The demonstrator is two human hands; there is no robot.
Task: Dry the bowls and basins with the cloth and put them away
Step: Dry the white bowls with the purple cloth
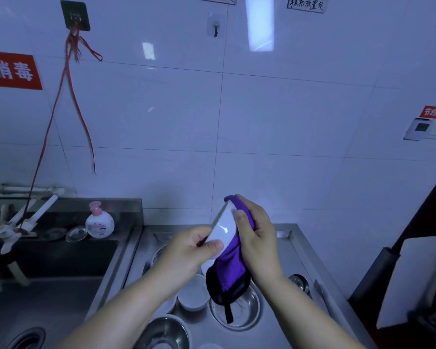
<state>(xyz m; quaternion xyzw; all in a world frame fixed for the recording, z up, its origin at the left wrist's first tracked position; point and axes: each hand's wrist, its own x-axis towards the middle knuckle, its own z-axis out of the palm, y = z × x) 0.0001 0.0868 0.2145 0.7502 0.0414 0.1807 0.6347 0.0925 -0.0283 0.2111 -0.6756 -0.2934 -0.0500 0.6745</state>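
Observation:
My left hand [190, 250] grips the rim of a white bowl [224, 227], held tilted on edge above the steel counter. My right hand [256, 235] presses a purple cloth [233, 268] with a black edge against the bowl's outer side, thumb on the bowl. The cloth's lower end hangs down over a steel basin [247, 308]. Another white bowl [193, 293] stands on the counter below my hands, and a second steel basin [166, 331] sits near the bottom edge.
A steel counter [285, 250] runs under my hands, with a deep sink [61, 263] to the left. A soap pump bottle [99, 224] and small glass dishes stand behind the sink. A white board [410, 280] leans at the right. A tiled wall with hooks rises behind.

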